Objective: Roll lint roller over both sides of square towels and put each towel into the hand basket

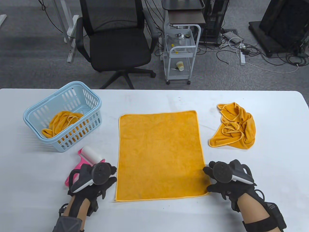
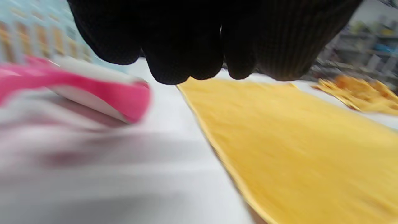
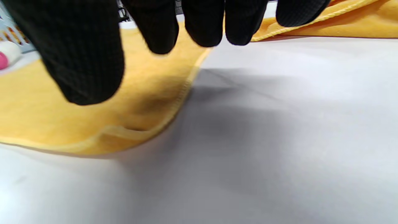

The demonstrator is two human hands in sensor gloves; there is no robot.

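Observation:
An orange square towel [image 1: 159, 154] [image 2: 295, 140] [image 3: 62, 109] lies flat mid-table. My left hand [image 1: 106, 174] hovers by its near left corner, fingers [image 2: 183, 46] loosely curled and holding nothing. Partly under that hand lies the pink lint roller [image 1: 89, 159] [image 2: 93, 90], just left of the fingers and not gripped. My right hand [image 1: 212, 177] is at the near right corner, fingers [image 3: 199, 25] hanging over the hem, empty. A crumpled orange towel [image 1: 235, 126] [image 2: 357, 90] lies at the right. The light blue hand basket [image 1: 72, 139] at the left holds another orange towel [image 1: 60, 122].
The white table [image 1: 154, 99] ends just behind the basket. Beyond its far edge stand a black office chair [image 1: 115, 36] and a white wheeled cart [image 1: 181, 53] on grey carpet, with cables on the floor.

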